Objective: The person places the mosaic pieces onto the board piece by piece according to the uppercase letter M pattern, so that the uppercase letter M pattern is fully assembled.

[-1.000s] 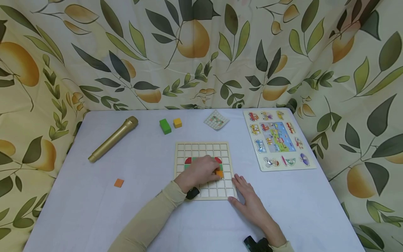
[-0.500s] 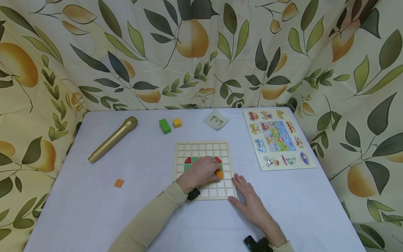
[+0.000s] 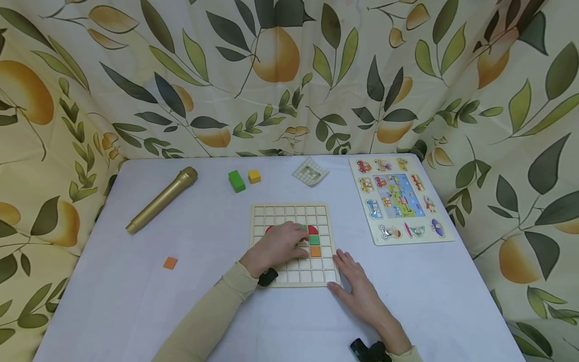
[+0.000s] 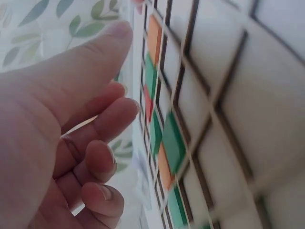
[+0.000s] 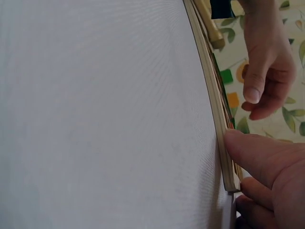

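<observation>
A cream grid board (image 3: 318, 276) lies on the table, with a red tile (image 3: 313, 230), a green tile (image 3: 314, 240) and an orange tile (image 3: 315, 251) in one column at its right side. Above the board hovers my left hand (image 3: 277, 247), fingers loosely bent, hiding other tiles. The left wrist view shows nothing between its thumb and fingers, and several tiles such as a dark green tile (image 4: 173, 143) in the cells. My right hand (image 3: 358, 289) rests on the table, its fingers outstretched along the board's right edge and the thumb at the near right corner (image 5: 232, 183).
A loose orange tile (image 3: 170, 263) and a gold microphone (image 3: 163, 200) lie to the left. Behind the board are a green block (image 3: 236, 181), a yellow block (image 3: 255, 176) and a small grid-patterned card (image 3: 310, 172). A picture puzzle board (image 3: 368, 221) lies at right.
My left hand has moved slightly left, away from the orange tile at the board's right side, uncovering it and the green tile above. My right hand has stayed in place.
</observation>
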A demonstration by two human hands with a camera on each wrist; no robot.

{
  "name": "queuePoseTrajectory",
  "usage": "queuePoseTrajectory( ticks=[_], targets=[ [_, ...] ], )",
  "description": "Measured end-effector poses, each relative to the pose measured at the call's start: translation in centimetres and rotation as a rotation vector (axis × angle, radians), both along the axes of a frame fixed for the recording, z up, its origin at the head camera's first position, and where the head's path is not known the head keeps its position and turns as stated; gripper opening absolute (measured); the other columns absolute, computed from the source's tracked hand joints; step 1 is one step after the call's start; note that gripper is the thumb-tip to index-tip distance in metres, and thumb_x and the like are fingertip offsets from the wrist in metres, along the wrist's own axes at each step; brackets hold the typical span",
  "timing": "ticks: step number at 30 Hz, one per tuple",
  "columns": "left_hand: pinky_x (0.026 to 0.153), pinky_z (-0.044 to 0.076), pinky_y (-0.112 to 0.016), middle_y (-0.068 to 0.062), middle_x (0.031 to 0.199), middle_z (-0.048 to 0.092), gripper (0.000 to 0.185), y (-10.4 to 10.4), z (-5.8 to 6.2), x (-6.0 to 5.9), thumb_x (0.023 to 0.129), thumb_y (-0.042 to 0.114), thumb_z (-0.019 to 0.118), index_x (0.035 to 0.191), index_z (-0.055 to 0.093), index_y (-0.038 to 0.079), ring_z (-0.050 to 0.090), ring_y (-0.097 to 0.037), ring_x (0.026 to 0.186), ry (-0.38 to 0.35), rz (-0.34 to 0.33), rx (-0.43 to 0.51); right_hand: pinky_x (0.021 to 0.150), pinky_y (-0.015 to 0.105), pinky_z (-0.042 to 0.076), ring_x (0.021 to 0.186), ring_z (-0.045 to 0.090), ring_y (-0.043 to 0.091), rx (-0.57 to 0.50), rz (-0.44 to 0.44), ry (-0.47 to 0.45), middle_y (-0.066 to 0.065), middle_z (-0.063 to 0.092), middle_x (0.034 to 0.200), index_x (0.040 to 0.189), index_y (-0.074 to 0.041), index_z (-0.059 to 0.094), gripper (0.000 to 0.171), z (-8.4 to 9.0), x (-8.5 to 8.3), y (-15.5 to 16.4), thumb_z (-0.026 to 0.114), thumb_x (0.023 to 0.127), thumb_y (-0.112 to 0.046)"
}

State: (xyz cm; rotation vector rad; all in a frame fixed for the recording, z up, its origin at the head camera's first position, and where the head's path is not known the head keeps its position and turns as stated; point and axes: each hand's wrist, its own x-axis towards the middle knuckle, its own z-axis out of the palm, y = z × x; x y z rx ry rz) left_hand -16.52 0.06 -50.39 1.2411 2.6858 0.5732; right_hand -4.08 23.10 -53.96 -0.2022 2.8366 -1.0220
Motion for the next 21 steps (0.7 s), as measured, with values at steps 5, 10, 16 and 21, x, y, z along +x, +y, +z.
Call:
queuePoseTrajectory(
  ticks=[5, 10, 16, 21],
  targets=[
    [0.079, 0.049, -0.027, 0.003, 0.105, 0.065, 0.038, -2.7, 0.1, 0.1, 0.085, 0.040, 0.076, 0.111, 0.071, 0.013, 0.056, -0.014, 0.096, -0.029, 0.072, 0.015, 0.112, 0.056, 0.012, 0.145, 0.015, 0.029, -0.001, -0.009, -0.013, 0.010, 0.027, 0.157, 0.148, -0.003, 0.039, 0.072, 0.0, 0.0, -0.1, 0.073, 0.090, -0.028],
    [0.084, 0.048, -0.029, 0.002, 0.108, 0.064, 0.039, -6.1, -0.1, 0.5, 0.086, 0.039, 0.075, 0.113, 0.070, 0.012, 0.056, -0.015, 0.102, -0.058, 0.170, 0.020, 0.112, 0.056, 0.011, 0.146, 0.014, 0.029, -0.001, -0.010, -0.022, 0.009, 0.027, 0.157, 0.149, -0.004, 0.039, 0.073, -0.1, -0.1, -0.2, 0.073, 0.089, -0.027],
    [0.084, 0.049, -0.034, 0.000, 0.106, 0.065, 0.037, -10.8, 0.0, 1.2, 0.085, 0.035, 0.077, 0.111, 0.071, 0.009, 0.057, -0.017, 0.098, -0.042, 0.293, 0.037, 0.112, 0.056, 0.012, 0.146, 0.014, 0.029, 0.004, -0.010, -0.019, 0.009, 0.026, 0.157, 0.149, -0.005, 0.038, 0.074, -0.1, -0.1, -0.2, 0.074, 0.089, -0.028],
    [0.087, 0.048, -0.039, -0.002, 0.107, 0.066, 0.036, -15.3, 0.3, 1.9, 0.086, 0.030, 0.077, 0.112, 0.070, 0.007, 0.058, -0.022, 0.102, -0.026, 0.386, 0.072, 0.112, 0.056, 0.012, 0.146, 0.014, 0.029, 0.008, -0.013, -0.019, 0.009, 0.026, 0.157, 0.149, -0.005, 0.038, 0.075, -0.1, -0.1, -0.2, 0.074, 0.089, -0.028]
  ],
)
